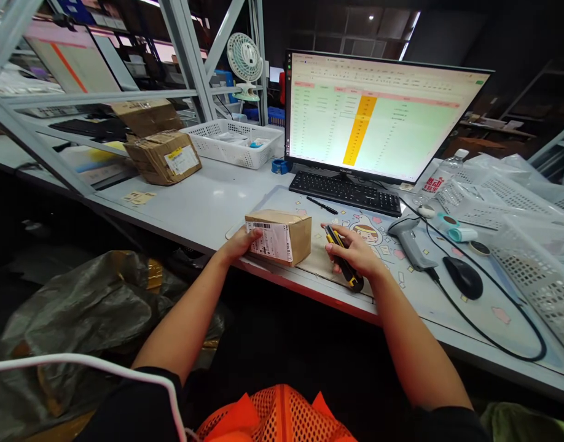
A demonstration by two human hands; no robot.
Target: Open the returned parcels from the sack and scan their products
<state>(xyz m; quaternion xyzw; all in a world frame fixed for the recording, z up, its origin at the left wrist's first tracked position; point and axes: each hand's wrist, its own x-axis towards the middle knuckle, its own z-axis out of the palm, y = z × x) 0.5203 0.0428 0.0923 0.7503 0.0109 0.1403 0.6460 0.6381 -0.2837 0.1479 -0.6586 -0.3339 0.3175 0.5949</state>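
A small brown cardboard box (300, 239) with a white shipping label (270, 241) rests at the desk's front edge. My left hand (239, 243) grips its left side, thumb lying on the label and the other fingers hidden behind or under the box. Just right of the box, my right hand (356, 252) is wrapped round a yellow and black utility knife (343, 261). The knife's front end points up and away from me, apart from the box. Whether its blade is out, I cannot make out.
Behind stand a monitor (378, 116) and a keyboard (346, 191), with a pen (322, 205) before them. To the right lie a barcode scanner (411, 242), a mouse (463, 277) and white baskets (535, 264). An opened carton (157, 156) and a white basket (258, 158) stand back left.
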